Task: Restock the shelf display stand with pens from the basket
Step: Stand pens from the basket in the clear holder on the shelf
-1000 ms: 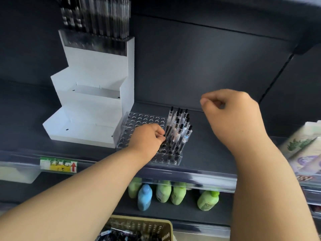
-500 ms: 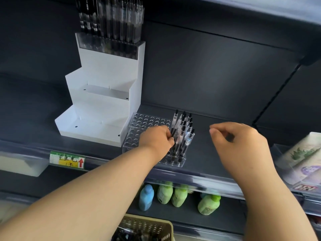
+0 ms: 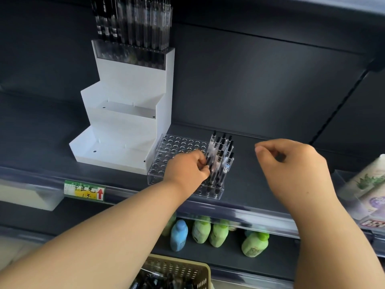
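A clear perforated pen rack [image 3: 177, 147] lies on the dark shelf beside a white tiered display stand [image 3: 129, 113]. Several clear-barrelled pens [image 3: 223, 157] stand upright in the rack's right columns. My left hand [image 3: 187, 170] rests over the rack and pinches a dark pen at the left side of that cluster. My right hand [image 3: 291, 163] hovers to the right of the rack with fingers curled and nothing visible in it. More pens [image 3: 133, 19] fill the stand's top tier. A tan basket [image 3: 187, 270] of pens sits at the bottom edge.
A price tag [image 3: 84, 189] with a red arrow is on the shelf's front rail. Green bottles and one blue bottle [image 3: 208, 230] stand on the shelf below. Packaged goods [image 3: 368, 184] sit at the right edge. The stand's lower tiers hold nothing.
My right hand came down from above the rack to shelf level at its right. My left hand stayed on the pens in the rack. The camera view shifted slightly.
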Action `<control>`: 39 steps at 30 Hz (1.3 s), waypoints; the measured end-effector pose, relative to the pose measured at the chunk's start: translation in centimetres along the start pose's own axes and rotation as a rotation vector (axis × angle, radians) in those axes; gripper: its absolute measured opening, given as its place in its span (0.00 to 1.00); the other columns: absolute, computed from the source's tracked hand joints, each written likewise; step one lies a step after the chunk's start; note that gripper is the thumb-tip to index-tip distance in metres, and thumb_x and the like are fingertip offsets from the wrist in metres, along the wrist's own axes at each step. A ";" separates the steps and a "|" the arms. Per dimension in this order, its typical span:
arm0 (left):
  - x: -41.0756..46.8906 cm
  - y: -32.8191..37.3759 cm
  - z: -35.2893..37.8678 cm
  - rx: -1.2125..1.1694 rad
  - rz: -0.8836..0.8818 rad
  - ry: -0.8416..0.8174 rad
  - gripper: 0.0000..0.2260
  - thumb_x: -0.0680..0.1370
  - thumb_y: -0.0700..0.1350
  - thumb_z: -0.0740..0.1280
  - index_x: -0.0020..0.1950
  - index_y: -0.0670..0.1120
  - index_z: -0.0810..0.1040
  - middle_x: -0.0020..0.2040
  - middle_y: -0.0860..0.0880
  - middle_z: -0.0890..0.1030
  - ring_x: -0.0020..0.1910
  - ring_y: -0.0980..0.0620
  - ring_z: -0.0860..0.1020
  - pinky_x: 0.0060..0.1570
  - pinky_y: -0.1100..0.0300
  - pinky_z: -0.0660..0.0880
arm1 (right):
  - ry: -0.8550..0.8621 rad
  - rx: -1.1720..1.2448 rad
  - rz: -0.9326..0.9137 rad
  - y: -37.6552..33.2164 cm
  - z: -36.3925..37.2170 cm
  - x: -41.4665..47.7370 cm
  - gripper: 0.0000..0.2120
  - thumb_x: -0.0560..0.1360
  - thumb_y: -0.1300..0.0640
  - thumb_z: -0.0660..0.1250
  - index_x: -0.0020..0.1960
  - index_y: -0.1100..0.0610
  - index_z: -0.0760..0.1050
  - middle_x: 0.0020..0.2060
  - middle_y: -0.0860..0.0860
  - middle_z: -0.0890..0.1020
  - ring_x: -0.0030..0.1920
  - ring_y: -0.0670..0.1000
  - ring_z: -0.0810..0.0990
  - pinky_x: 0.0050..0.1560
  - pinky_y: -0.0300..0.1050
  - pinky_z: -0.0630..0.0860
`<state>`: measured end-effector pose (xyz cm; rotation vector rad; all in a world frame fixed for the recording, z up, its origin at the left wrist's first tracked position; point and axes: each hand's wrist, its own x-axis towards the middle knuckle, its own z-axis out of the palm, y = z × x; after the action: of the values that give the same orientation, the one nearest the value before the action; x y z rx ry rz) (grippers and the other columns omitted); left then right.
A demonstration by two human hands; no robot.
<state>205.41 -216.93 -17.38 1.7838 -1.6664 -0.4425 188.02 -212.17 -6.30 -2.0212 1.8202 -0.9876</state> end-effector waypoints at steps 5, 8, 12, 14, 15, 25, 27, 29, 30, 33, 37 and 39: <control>0.3 -0.1 0.0 -0.051 0.009 0.025 0.02 0.72 0.48 0.70 0.43 0.52 0.78 0.44 0.52 0.80 0.45 0.52 0.77 0.47 0.59 0.76 | -0.014 0.021 0.003 0.0 -0.2 -0.1 0.06 0.76 0.52 0.63 0.43 0.44 0.77 0.40 0.44 0.79 0.48 0.49 0.74 0.45 0.39 0.64; 0.3 0.0 -0.2 -0.074 0.013 0.022 0.03 0.73 0.46 0.70 0.41 0.51 0.77 0.41 0.53 0.79 0.41 0.54 0.77 0.43 0.63 0.73 | -0.020 0.016 -0.004 -0.1 -0.1 -0.2 0.07 0.76 0.52 0.63 0.47 0.47 0.80 0.40 0.43 0.80 0.47 0.48 0.74 0.44 0.39 0.65; 0.2 0.2 -0.4 -0.057 0.021 0.008 0.03 0.73 0.46 0.69 0.40 0.50 0.77 0.40 0.54 0.77 0.40 0.54 0.76 0.41 0.65 0.70 | -0.018 0.011 -0.013 -0.3 0.4 -0.3 0.07 0.76 0.52 0.64 0.46 0.47 0.81 0.40 0.44 0.80 0.47 0.49 0.75 0.44 0.39 0.66; 0.3 0.2 -0.5 -0.037 0.031 -0.001 0.04 0.73 0.45 0.69 0.39 0.49 0.76 0.39 0.53 0.77 0.38 0.54 0.75 0.40 0.65 0.68 | -0.019 -0.010 -0.032 -0.6 1.0 -0.4 0.07 0.76 0.53 0.64 0.46 0.47 0.81 0.41 0.45 0.80 0.48 0.49 0.76 0.45 0.40 0.67; 0.3 0.1 -0.5 -0.016 0.039 -0.004 0.05 0.73 0.45 0.69 0.39 0.49 0.76 0.39 0.52 0.77 0.38 0.54 0.75 0.39 0.65 0.69 | -0.026 -0.025 -0.040 -0.9 1.3 -0.5 0.07 0.76 0.53 0.64 0.46 0.46 0.81 0.42 0.45 0.80 0.49 0.50 0.75 0.46 0.41 0.69; 0.2 -0.5 -0.8 0.087 0.048 -0.048 0.12 0.76 0.51 0.67 0.56 0.47 0.79 0.55 0.50 0.78 0.56 0.52 0.73 0.56 0.62 0.68 | -0.081 -0.140 -0.140 -2.0 3.7 -0.9 0.08 0.76 0.53 0.63 0.49 0.49 0.81 0.44 0.50 0.79 0.49 0.54 0.75 0.52 0.51 0.74; -1.4 -0.7 -1.9 0.060 0.044 0.051 0.15 0.77 0.48 0.66 0.62 0.48 0.76 0.61 0.51 0.74 0.63 0.52 0.69 0.62 0.64 0.62 | -0.068 -0.158 -0.165 -2.1 3.7 -1.3 0.09 0.77 0.53 0.62 0.50 0.50 0.81 0.44 0.50 0.79 0.49 0.55 0.74 0.51 0.51 0.74; -4.5 -1.4 -3.6 0.015 0.044 0.181 0.14 0.77 0.43 0.65 0.63 0.48 0.75 0.61 0.52 0.73 0.63 0.55 0.68 0.60 0.69 0.59 | -0.096 -0.213 -0.202 -2.3 4.2 -2.2 0.10 0.77 0.52 0.61 0.52 0.50 0.80 0.46 0.50 0.79 0.50 0.55 0.74 0.51 0.50 0.74; -6.6 -2.0 -4.5 -0.009 0.034 0.213 0.14 0.77 0.40 0.65 0.62 0.49 0.76 0.59 0.54 0.73 0.60 0.57 0.69 0.58 0.70 0.60 | -0.120 -0.239 -0.222 -2.2 4.5 -2.8 0.11 0.78 0.51 0.60 0.53 0.50 0.80 0.46 0.50 0.80 0.51 0.55 0.74 0.52 0.49 0.73; -13.7 -5.8 -5.6 -0.043 -0.068 0.202 0.14 0.74 0.34 0.66 0.57 0.47 0.79 0.50 0.57 0.75 0.52 0.57 0.73 0.54 0.65 0.67 | -0.268 -0.309 -0.216 -1.4 6.7 -5.5 0.12 0.78 0.51 0.58 0.55 0.51 0.79 0.48 0.51 0.79 0.53 0.55 0.73 0.53 0.49 0.74; -19.8 -10.6 -4.0 -0.111 -0.399 0.063 0.14 0.72 0.30 0.64 0.53 0.44 0.80 0.45 0.50 0.80 0.45 0.52 0.77 0.52 0.61 0.71 | -0.620 -0.353 -0.046 1.0 12.1 -11.2 0.12 0.77 0.52 0.58 0.54 0.52 0.79 0.51 0.54 0.79 0.53 0.57 0.77 0.52 0.49 0.76; -21.2 -12.0 -2.8 -0.122 -0.453 -0.063 0.13 0.74 0.32 0.63 0.53 0.45 0.79 0.46 0.51 0.81 0.46 0.53 0.78 0.53 0.63 0.71 | -0.737 -0.356 0.057 2.0 14.6 -15.0 0.13 0.77 0.54 0.58 0.54 0.53 0.78 0.52 0.54 0.79 0.53 0.58 0.78 0.52 0.48 0.76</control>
<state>213.38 -195.82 -27.11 2.0694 -1.2347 -0.7873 195.71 -201.97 -23.05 -2.0973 1.6704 0.1350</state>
